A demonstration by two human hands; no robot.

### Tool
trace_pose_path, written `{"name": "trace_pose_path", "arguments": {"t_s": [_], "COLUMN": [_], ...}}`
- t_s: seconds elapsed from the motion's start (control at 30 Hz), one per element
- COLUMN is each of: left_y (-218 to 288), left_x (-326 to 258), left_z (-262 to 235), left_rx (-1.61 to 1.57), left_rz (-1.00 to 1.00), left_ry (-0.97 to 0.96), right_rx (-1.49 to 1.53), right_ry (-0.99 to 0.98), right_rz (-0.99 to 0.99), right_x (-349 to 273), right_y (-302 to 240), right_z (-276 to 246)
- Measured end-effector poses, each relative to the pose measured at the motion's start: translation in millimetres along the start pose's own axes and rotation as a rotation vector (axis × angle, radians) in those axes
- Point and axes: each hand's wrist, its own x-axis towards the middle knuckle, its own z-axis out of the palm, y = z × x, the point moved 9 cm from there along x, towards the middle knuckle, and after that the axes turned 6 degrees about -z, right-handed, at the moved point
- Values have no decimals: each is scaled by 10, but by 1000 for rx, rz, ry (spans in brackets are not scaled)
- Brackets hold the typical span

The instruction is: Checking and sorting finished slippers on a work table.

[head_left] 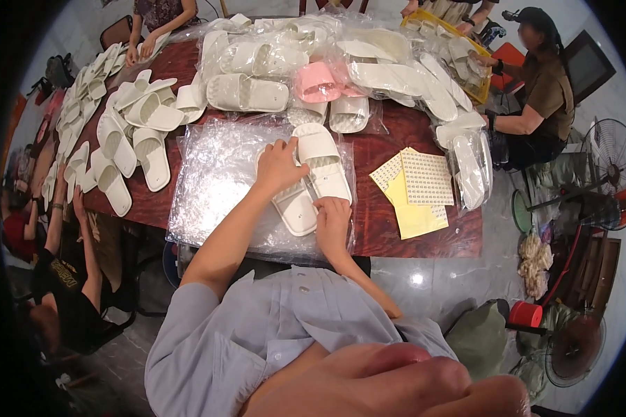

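Observation:
Before me lies a pair of white open-toe slippers on a stack of clear plastic bags. My left hand is closed over the left slipper, covering much of its strap, with the thumb reaching toward the other one. At the heel of the right slipper, my right hand has its bent fingers on the edge. The two slippers lie side by side, toes pointing away from me. Whether anything small sits under my right fingertips is hidden.
Yellow-backed sticker sheets lie to the right on the dark red table. Bagged white slippers and a pink one are heaped beyond. Loose slippers spread leftward. Co-workers sit around; a yellow crate stands far right.

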Motion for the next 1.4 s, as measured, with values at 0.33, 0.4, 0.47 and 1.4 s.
{"name": "trace_pose_path", "arguments": {"t_s": [0.33, 0.4, 0.47, 1.4], "left_y": [30, 23, 25, -2566], "left_x": [10, 18, 18, -453], "left_z": [9, -1, -21, -3152], "left_rx": [-61, -78, -99, 176], "left_rz": [-2, -12, -17, -350], "left_ry": [-4, 9, 19, 834], "right_rx": [-2, -17, -16, -390], "right_ry": [27, 30, 28, -203], "right_rz": [-37, -45, -38, -102], "right_x": [-43, -46, -52, -51], "right_y": [54, 58, 67, -24], "right_z": [24, 26, 32, 280]}}
